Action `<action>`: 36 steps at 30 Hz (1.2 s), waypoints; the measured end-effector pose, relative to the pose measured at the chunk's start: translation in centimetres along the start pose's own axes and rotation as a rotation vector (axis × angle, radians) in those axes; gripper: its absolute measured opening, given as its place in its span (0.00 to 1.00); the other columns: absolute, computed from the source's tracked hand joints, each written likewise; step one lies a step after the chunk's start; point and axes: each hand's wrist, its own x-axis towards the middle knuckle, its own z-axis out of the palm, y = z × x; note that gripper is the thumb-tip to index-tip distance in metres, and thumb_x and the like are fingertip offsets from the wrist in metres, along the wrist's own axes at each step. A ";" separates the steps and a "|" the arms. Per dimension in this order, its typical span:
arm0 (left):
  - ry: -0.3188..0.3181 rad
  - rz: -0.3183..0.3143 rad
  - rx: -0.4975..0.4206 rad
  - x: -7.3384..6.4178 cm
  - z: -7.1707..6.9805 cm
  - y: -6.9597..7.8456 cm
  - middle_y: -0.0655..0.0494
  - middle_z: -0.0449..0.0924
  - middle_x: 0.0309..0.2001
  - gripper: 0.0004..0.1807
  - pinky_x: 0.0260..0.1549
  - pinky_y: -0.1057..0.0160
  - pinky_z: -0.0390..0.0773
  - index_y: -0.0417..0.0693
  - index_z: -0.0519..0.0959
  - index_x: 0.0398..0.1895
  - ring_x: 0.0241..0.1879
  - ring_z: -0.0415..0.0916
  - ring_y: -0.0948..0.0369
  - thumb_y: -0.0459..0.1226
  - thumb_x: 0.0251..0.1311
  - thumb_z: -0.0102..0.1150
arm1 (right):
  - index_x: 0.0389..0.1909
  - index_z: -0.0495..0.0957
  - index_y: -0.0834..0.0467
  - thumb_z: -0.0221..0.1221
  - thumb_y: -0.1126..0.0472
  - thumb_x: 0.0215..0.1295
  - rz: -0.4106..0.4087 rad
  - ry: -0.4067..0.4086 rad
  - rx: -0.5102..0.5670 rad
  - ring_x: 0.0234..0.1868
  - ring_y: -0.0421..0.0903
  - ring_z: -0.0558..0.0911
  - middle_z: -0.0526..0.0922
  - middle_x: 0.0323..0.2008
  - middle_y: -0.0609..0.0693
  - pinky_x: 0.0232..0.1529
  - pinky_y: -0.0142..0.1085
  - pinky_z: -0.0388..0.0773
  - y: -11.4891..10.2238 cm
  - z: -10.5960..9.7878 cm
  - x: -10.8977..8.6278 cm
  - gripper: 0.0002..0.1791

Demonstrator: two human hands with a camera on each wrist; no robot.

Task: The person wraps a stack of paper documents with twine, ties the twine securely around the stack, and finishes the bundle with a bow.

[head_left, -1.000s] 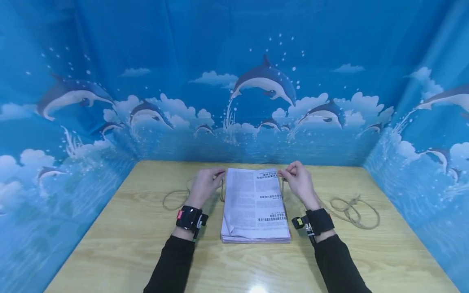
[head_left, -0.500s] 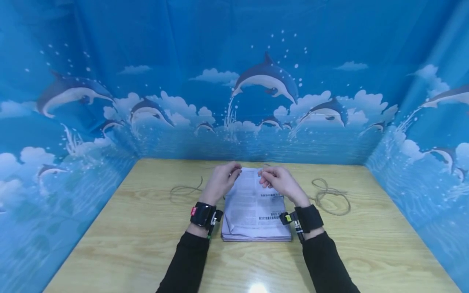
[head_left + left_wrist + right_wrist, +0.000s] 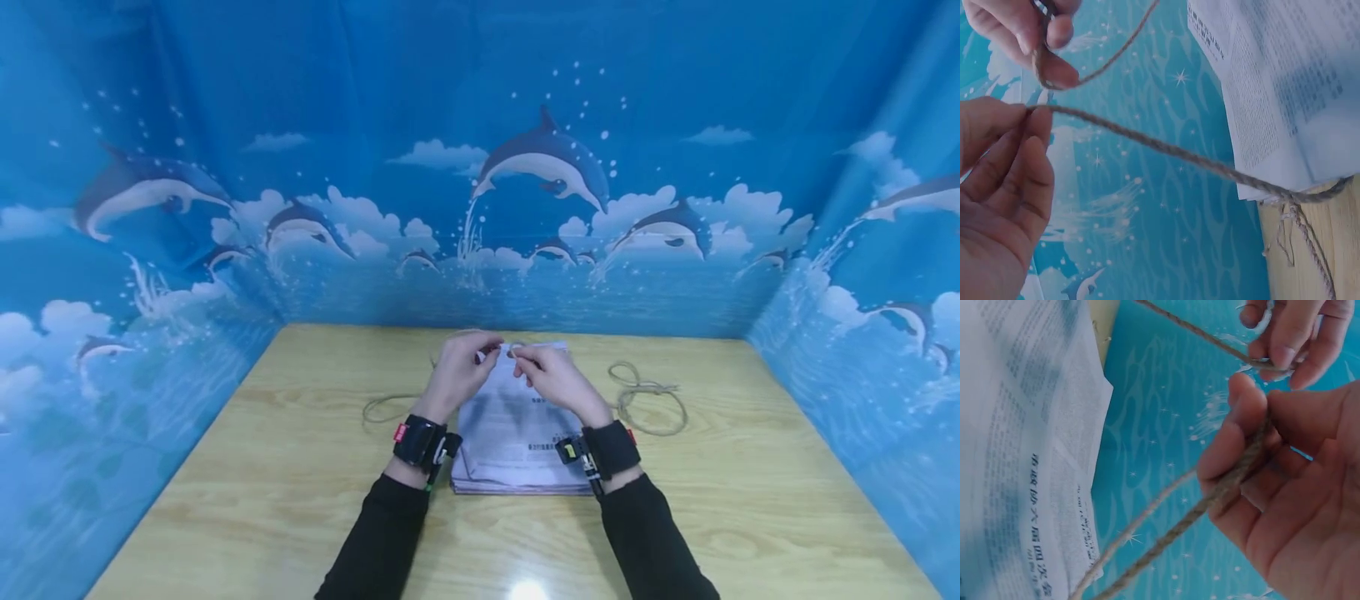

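A stack of folded newspapers (image 3: 510, 454) lies on the table, with a thin brown twine (image 3: 1166, 147) coming from under it. My left hand (image 3: 459, 375) is above the stack's far left part and pinches one length of twine between thumb and forefinger. Beside it, my right hand (image 3: 558, 379) grips another part of the twine, which folds back in a bend, as the right wrist view shows. Both hands are close together over the far end of the papers. From each hand the twine runs down toward the side of the stack.
Loose loops of twine (image 3: 686, 410) lie on the wooden table (image 3: 255, 500) at the right, and a smaller loop (image 3: 366, 410) at the left. A blue dolphin-print curtain (image 3: 375, 100) encloses the table's back and sides.
Both hands have moved inward from the stack's two sides until they nearly meet over its far end. The twine loops on the right have slid leftward, toward the papers.
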 end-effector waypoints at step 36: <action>-0.032 -0.152 -0.183 -0.4 0.3 -0.7 0.56 0.83 0.34 0.16 0.29 0.61 0.75 0.51 0.77 0.59 0.29 0.75 0.63 0.38 0.70 0.54 | 0.45 0.79 0.60 0.43 0.51 0.79 0.162 0.129 0.455 0.16 0.41 0.68 0.82 0.26 0.53 0.20 0.32 0.65 -0.3 1.4 1.2 0.21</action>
